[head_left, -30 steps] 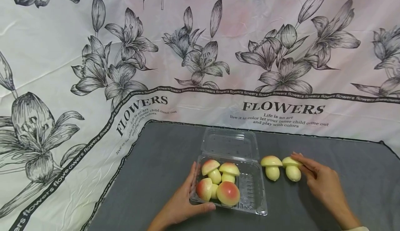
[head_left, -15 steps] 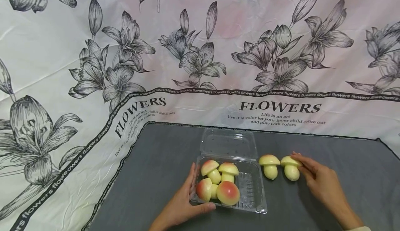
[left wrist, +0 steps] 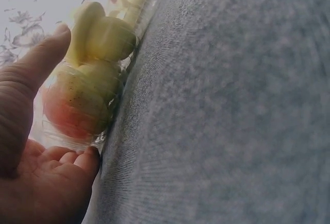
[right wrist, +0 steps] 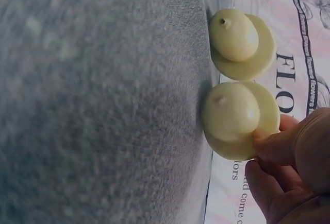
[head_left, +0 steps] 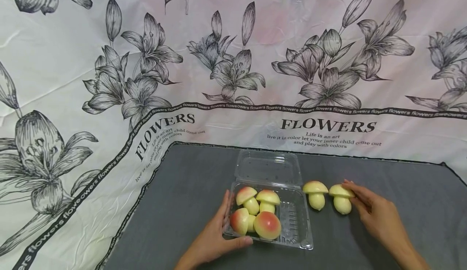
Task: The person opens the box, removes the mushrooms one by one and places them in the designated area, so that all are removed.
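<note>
In the head view, my left hand (head_left: 209, 239) grips the front left corner of a clear plastic clamshell box (head_left: 293, 225), with the thumb at its front edge and the fingers along its left side. Several mushroom-shaped pieces with yellow stems and red-blushed caps, such as the front one (head_left: 267, 225), sit in the box's left and middle part. To the right of the box, my right hand (head_left: 381, 217) pinches the cap of a pale yellow mushroom (right wrist: 232, 113) between thumb and fingers. Beside it on the left stands another mushroom (head_left: 315, 197), stem toward me.
The box's hinged lid (head_left: 268, 168) lies folded back behind it, away from me. A dark grey cloth (head_left: 189, 189) covers the table. Behind and to the left hangs a white curtain (head_left: 233, 124) printed with flowers and lettering.
</note>
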{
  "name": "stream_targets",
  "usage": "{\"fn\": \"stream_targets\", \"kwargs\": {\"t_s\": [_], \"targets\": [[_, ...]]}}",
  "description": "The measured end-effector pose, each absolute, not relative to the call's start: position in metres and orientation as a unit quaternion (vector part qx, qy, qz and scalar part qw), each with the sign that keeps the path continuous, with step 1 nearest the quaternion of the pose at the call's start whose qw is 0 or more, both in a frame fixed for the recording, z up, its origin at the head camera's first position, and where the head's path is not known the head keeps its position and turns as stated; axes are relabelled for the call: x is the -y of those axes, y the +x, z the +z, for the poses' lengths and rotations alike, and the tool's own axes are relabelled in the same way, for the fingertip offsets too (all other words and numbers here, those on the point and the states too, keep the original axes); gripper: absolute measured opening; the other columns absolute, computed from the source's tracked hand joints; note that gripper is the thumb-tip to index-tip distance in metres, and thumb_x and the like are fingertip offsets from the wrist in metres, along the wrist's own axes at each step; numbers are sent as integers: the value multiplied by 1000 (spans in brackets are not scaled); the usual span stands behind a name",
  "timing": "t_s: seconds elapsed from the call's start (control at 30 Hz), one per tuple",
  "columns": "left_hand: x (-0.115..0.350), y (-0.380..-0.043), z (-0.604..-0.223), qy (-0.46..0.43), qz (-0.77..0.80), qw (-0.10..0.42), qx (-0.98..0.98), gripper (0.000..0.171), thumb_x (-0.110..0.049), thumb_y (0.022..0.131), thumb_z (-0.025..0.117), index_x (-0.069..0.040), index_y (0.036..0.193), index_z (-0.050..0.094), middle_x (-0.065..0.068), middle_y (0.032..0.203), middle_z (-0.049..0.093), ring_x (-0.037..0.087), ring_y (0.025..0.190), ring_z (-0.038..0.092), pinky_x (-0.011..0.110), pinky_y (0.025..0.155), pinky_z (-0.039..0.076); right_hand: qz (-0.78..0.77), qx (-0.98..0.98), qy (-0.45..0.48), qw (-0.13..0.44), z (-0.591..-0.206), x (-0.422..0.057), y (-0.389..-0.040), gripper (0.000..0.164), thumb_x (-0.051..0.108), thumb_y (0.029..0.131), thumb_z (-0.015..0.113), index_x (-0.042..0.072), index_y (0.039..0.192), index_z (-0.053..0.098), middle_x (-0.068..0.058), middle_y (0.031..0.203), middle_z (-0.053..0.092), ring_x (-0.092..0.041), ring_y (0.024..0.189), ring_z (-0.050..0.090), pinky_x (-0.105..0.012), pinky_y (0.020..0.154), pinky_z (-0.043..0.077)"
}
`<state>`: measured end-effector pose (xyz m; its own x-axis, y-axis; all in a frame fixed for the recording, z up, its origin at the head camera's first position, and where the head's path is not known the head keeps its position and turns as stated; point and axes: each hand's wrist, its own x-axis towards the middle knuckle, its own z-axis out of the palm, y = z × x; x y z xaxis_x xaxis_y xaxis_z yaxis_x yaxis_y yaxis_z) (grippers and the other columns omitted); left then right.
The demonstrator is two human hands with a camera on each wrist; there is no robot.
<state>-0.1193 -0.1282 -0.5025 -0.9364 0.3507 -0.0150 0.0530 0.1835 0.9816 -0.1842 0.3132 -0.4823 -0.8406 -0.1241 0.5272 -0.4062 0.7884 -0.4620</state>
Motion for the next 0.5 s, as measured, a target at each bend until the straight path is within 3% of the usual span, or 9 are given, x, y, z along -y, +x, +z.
{"fn": "stream_targets", "kwargs": {"t_s": [0.17,0.33,0.5], "targets": [[128,-120,-504,136,630,122,-754,128,-29,91,88,-19,170,-13,-1,178,4,20,162,12,31,124,32,294,912,151,243,-483,-313,-181,47,-5,88,82,15,130,77,11,138,68,33,117,40,9,90,30],[128,-119,-505,138,630,126,-754,128,-29,92,87,-21,170,-14,-1,178,3,21,163,11,37,125,33,292,911,147,251,-478,-311,-177,51,-6,87,82,15,133,75,15,140,66,33,114,40,6,84,35],[127,-119,-505,138,633,124,-752,128,-28,91,88,-20,170,-13,-1,178,3,20,162,10,32,124,32,305,908,147,248,-461,-300,-168,49,1,94,79,23,138,73,11,146,64,30,115,44,5,84,37]]}}
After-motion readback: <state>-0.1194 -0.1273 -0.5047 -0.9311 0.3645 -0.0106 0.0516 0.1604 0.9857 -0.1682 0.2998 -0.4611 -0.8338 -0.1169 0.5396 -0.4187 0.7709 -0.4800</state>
